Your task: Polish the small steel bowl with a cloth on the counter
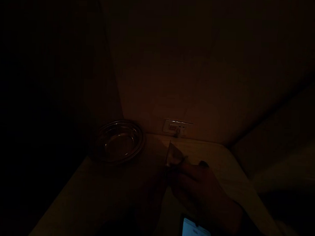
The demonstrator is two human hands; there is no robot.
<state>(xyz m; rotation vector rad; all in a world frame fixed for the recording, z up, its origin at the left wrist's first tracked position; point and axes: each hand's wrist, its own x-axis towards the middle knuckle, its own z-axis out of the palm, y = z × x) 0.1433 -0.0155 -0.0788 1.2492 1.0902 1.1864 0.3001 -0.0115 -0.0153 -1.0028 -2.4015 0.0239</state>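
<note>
The view is very dark. My right hand (pixel 198 186) reaches in from the lower right, its fingers closed on a small object (pixel 174 155) with a thin, straight upright edge and a faintly lit, brownish face. Its kind cannot be made out. Just left of and below this object, my left hand (pixel 152 197) shows only as a dim shape. Shadow hides its fingers, so I cannot tell whether they touch the object. Below the right hand, a phone (pixel 196 232) with a lit screen is partly cut off by the bottom edge.
A shiny metal dish (pixel 119 154) with a wide rim stands at the back left of the light wooden tabletop (pixel 223 159). On the wall behind is a socket plate (pixel 177 127) with a switch and something plugged in. Walls rise behind the table.
</note>
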